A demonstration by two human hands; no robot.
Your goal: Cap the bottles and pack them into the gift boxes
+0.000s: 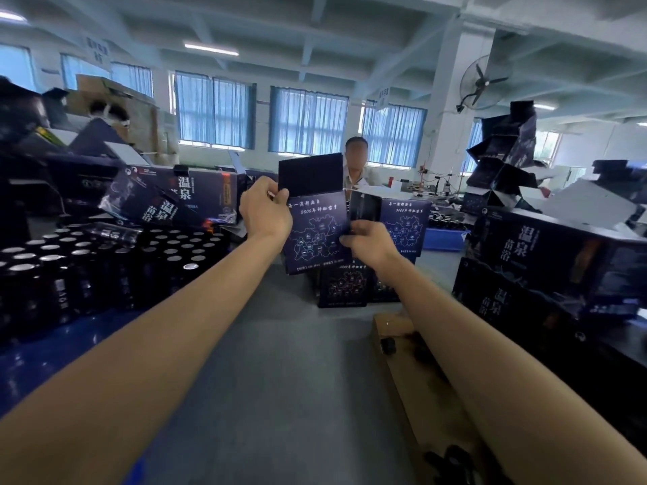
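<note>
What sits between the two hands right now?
In the head view, the gift box spans the gap: the left hand pinches its top left corner by the raised flap, and the right hand grips its right edge.

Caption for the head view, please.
A dark gift box, top flap open, held up by left hand and right hand over a grey table; bottles stand at left.

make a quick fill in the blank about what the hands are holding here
The left hand and right hand hold one gift box printed with a ___.
Its top flap is ___, not closed.
The dark bottles stand on the person's ___ side.
Missing: map; open; left
</note>
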